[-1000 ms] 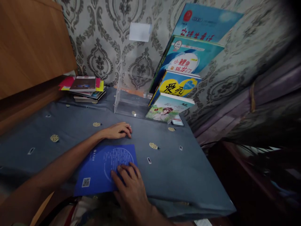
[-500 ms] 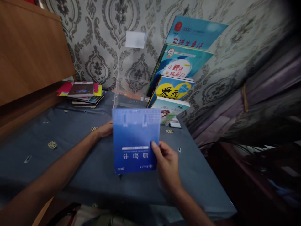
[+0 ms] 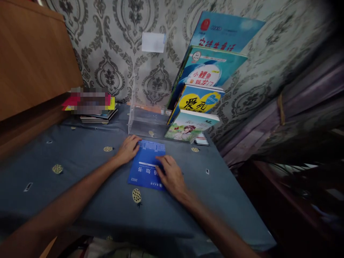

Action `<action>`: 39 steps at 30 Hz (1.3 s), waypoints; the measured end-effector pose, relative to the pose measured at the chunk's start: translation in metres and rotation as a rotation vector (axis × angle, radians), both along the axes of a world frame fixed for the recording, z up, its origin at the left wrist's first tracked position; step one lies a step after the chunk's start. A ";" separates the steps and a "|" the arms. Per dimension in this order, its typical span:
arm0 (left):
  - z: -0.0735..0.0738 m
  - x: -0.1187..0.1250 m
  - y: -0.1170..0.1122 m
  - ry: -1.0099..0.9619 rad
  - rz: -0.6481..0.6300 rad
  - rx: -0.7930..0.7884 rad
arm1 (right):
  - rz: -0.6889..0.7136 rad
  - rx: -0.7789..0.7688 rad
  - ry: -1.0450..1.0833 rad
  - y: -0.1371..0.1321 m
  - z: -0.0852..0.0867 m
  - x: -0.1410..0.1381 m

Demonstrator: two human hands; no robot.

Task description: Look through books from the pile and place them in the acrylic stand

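A thin blue booklet [image 3: 145, 168] with white lettering lies flat on the blue-grey tablecloth [image 3: 80, 186], its text upside down to me. My right hand [image 3: 170, 175] rests palm down on its right half, fingers stretched out. At the booklet's upper left corner sits my left hand [image 3: 129, 148], fingers flat and touching the edge. Just beyond the booklet stands a clear acrylic stand [image 3: 147, 120].
Several colourful books [image 3: 204, 79] lean in tiers against the patterned wall at the right of the clear stand. A low pile of books [image 3: 92, 107] lies at the back left beside a wooden cabinet [image 3: 34, 61]. The table's right edge drops off near a dark curtain.
The booklet was lifted from the near edge, turned over in the air by my right hand, then laid flat farther from me. Both hands now press on it.
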State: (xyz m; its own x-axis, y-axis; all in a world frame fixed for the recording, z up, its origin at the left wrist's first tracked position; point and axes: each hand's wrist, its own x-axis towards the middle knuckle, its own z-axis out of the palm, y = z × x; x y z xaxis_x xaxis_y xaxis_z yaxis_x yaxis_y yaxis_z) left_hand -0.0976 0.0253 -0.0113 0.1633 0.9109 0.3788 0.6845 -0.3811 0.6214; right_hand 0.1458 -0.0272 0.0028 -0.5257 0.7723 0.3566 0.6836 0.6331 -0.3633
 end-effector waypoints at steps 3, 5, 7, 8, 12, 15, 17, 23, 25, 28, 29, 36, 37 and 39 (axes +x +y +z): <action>-0.002 0.001 -0.004 0.222 -0.059 0.006 | 0.323 -0.057 -0.084 0.001 0.005 -0.025; -0.003 -0.001 -0.003 0.278 -0.075 -0.023 | 0.437 -0.104 -0.141 0.006 0.006 -0.038; -0.004 -0.003 -0.002 0.298 -0.091 -0.035 | 0.478 -0.142 -0.173 0.016 0.005 -0.044; -0.003 -0.005 -0.001 0.301 -0.097 -0.038 | 0.477 -0.153 -0.179 0.023 0.004 -0.045; -0.002 -0.007 -0.001 0.321 -0.092 -0.057 | 0.337 -0.140 -0.168 0.057 -0.006 -0.030; -0.002 -0.006 -0.001 0.362 -0.076 -0.059 | 0.176 -0.118 -0.159 0.076 -0.013 -0.014; -0.003 -0.006 0.000 0.389 -0.068 -0.047 | 0.099 -0.101 -0.157 0.082 -0.016 -0.004; -0.003 -0.005 0.000 0.436 -0.064 -0.046 | 0.033 -0.069 -0.219 0.074 -0.016 0.007; -0.002 -0.005 -0.001 0.441 -0.064 -0.060 | 0.024 -0.057 -0.240 0.071 -0.015 0.008; 0.000 -0.005 -0.002 0.453 -0.071 -0.078 | 0.006 -0.039 -0.252 0.069 -0.011 0.008; 0.000 -0.005 -0.002 0.460 -0.075 -0.080 | -0.002 -0.035 -0.249 0.069 -0.010 0.008; -0.004 -0.006 -0.001 0.494 -0.077 -0.020 | -0.128 -0.033 -0.300 0.083 0.004 -0.004; -0.004 -0.005 -0.001 0.500 -0.076 -0.015 | -0.148 -0.047 -0.309 0.086 0.007 -0.006; -0.005 -0.005 -0.001 0.509 -0.073 -0.011 | -0.177 -0.078 -0.316 0.091 0.011 -0.007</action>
State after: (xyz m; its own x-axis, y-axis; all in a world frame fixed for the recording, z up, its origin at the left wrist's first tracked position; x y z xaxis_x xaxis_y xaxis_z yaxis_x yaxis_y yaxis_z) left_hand -0.1021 0.0241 -0.0161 0.3879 0.8936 0.2257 0.8732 -0.4347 0.2204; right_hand 0.1390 0.0636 0.0136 -0.4568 0.8793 0.1349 0.8659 0.4742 -0.1592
